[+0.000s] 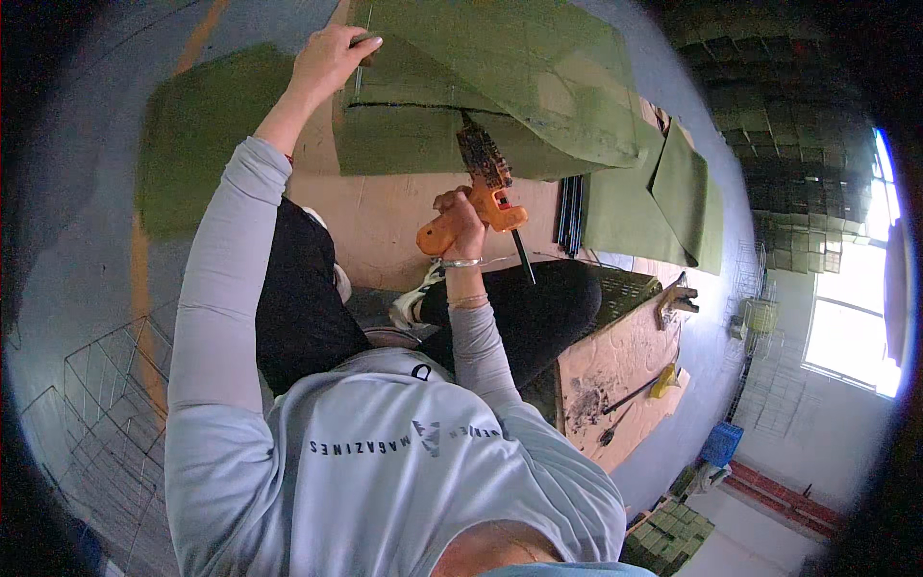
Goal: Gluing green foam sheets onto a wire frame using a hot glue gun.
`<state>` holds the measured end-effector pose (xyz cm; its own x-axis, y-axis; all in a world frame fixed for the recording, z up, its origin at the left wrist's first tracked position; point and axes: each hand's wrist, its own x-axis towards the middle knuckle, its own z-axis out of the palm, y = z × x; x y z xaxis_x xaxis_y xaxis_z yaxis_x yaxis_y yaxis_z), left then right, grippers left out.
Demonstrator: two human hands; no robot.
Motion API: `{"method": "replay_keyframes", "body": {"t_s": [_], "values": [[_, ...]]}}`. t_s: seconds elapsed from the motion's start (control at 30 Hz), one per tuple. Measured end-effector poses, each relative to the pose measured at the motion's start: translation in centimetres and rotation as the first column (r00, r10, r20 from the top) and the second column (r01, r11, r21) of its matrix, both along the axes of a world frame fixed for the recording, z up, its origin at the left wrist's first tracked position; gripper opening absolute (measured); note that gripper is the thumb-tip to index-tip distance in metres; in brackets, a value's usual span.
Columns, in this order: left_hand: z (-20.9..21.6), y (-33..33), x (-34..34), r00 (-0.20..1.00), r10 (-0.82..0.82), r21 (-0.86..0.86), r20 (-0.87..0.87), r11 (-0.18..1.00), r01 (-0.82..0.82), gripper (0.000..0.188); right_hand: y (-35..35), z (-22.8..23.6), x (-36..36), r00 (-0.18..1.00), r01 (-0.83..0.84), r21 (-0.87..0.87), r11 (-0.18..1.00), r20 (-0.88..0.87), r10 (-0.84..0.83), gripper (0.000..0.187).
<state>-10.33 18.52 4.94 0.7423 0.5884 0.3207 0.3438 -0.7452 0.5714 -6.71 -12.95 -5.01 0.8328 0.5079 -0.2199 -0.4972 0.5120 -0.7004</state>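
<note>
My right hand (463, 219) is wrapped around the handle of an orange hot glue gun (440, 234). Its front end is caked with dark residue, and a black glue stick (523, 256) juts from the back. The nozzle points away from me and meets, or is just above, a dark line along the green sheet (409, 139). At the far left, my left hand (332, 62) is closed in a pinch at the folded-up flap (510, 58) of this sheet. A thin wire shows beside those fingers; whether they grip it too is hidden.
Brown board (375, 207) lies under the sheet. Right of it are black sticks (569, 213) and more green sheets (625, 207). A second board (625, 370) carries stained tools. Wire frames (106, 375) stand at left; green panels (779, 125) are stacked at far right.
</note>
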Motion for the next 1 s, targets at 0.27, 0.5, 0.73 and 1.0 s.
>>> {"method": "replay_keyframes", "body": {"t_s": [0.27, 0.5, 0.73, 1.0], "values": [[0.0, -0.4, 0.0, 0.998, 0.028, 0.041, 0.052, 0.999, -0.031, 0.05, 0.3, -1.2, -0.3, 0.991, -0.08, 0.038, 0.996, 0.113, 0.076, 0.016], [0.6, -0.3, -0.1, 1.0, -0.002, -0.03, -0.007, 1.0, 0.002, 0.051, 0.9, -0.6, -1.2, 0.999, -0.039, 0.005, 0.999, 0.036, 0.039, 0.019], [1.1, -0.7, -0.3, 1.0, -0.006, -0.018, -0.002, 1.0, 0.006, 0.055, 1.7, 0.1, -1.9, 0.994, -0.063, -0.034, 0.997, 0.084, 0.066, 0.014], [1.4, -0.8, -0.4, 0.999, 0.001, -0.059, -0.04, 0.998, -0.003, 0.061, 2.0, 0.5, -2.4, 0.995, -0.071, -0.078, 0.994, 0.067, 0.076, 0.016]]}}
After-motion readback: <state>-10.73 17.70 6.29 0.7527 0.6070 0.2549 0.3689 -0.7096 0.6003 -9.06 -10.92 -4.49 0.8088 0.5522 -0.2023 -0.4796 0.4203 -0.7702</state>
